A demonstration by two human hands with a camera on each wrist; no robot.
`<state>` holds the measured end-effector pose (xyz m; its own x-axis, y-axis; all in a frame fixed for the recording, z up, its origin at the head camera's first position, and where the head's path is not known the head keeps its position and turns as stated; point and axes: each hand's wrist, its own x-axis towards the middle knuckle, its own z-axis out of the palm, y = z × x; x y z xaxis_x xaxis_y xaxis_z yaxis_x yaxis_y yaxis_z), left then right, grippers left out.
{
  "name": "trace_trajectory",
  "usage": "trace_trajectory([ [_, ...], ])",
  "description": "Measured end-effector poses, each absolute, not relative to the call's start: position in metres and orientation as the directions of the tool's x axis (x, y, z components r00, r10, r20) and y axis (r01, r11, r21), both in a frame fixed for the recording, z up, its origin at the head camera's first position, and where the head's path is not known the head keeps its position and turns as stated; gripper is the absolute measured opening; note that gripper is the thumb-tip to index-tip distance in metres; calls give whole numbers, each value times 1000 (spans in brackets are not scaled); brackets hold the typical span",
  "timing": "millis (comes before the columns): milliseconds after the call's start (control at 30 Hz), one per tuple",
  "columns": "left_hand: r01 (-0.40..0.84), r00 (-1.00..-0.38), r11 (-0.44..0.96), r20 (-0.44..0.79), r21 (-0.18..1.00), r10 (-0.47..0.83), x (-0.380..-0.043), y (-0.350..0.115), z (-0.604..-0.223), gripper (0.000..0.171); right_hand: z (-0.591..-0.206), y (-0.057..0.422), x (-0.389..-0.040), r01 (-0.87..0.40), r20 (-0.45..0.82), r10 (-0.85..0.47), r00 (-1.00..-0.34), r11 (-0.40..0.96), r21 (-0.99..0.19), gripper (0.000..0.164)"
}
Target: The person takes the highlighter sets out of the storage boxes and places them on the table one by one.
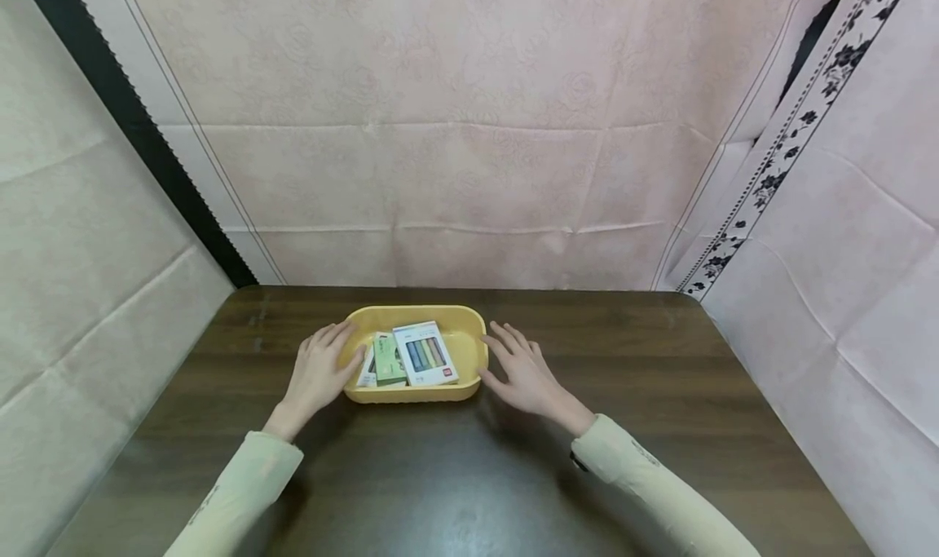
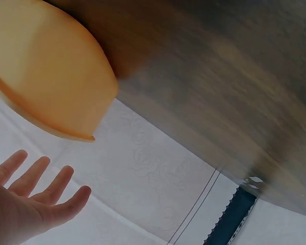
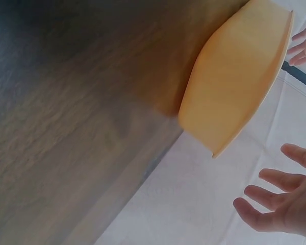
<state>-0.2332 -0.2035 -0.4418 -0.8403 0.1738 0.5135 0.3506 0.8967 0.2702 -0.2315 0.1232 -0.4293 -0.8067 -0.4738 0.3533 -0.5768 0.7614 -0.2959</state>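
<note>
As both hands bracket the yellow tray (image 1: 465,345), one at each end, the step looks to me like two-handed handling of it, approx. level on the brown table (image 1: 440,484). The left hand (image 1: 315,373) is spread wide at the left end, its thumb over the inside of the tray; the right hand (image 1: 530,377) is spread too, just beside the right end. Neither grips anything, & from here I can't tell if any fingertip touches the rim.

To do it well, I'd keep the hands opp. each other, fingers along the outer walls, thumbs over the rim, w/ equal pressure so the tray doesn't twist. Inside, a white box (image 1: 426,353) w/ coloured sticks pictured on it sits next to a green box (image 1: 386,359), and another pale box (image 1: 367,373) is partly hidden at the left. They're loose, prob. light (paper or card, I'd guess), so any tilt could make 'em slide. Slow & level, then, esp. w/ the load bunched left of ctr.
</note>
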Motion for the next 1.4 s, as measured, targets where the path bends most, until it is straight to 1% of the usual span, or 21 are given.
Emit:
trace_trajectory([
  [367,310,-847,900,520,308,114,-244,-208,-443,39,-434,119,-236,-596,395,-473,-788,748,-292,47],
  [533,291,-851,899,518,328,87,-247,-210,-444,38,-434,118,-236,-592,388,-470,-793,745,-307,46],
  [800,274,-854,899,516,342,64,-253,-214,-448,38,-435,117,-239,-590,384,-472,-794,750,-299,46],
  [1267,230,-888,909,458,348,49,-260,-215,-455,40,-431,111,-240,-580,333,-483,-810,746,-328,45],
  [1400,215,-900,909,433,356,44,-262,-215,-458,40,-430,110,-240,-589,339,-492,-802,745,-313,45],
])
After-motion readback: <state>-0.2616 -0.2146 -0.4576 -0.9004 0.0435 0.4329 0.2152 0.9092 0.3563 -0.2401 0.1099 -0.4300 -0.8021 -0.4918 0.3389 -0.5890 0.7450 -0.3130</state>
